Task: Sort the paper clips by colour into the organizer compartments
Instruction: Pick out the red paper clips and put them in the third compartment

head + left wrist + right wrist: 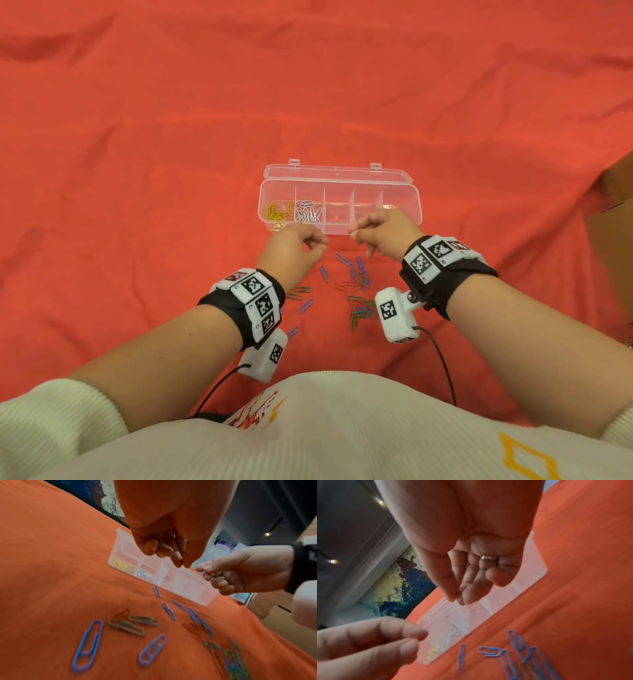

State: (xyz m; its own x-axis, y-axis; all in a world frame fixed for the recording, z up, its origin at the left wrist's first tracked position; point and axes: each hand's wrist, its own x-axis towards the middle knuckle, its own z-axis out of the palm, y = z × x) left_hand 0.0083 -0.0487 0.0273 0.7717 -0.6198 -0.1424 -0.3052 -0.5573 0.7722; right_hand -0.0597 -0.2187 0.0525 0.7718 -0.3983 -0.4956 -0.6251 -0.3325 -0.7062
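A clear plastic organizer (416,205) lies open on the red cloth, lid folded back. Yellow clips (277,213) fill its leftmost compartment and white clips (308,214) the one beside it; the other compartments look bare. My left hand (322,245) hovers at the box's front edge with thumb and forefinger tips together (183,564); no clip shows between them. My right hand (352,231) hovers over the front wall, its fingertips meeting the thumb (458,599), also with nothing seen in them. Loose blue clips (356,267), red clips (344,286) and green clips (359,308) lie between my wrists.
The red cloth (171,154) covers the whole work surface, wrinkled in places. A brown cardboard box (613,205) stands at the right edge. More blue clips (87,646) and green clips (126,627) lie under my left wrist.
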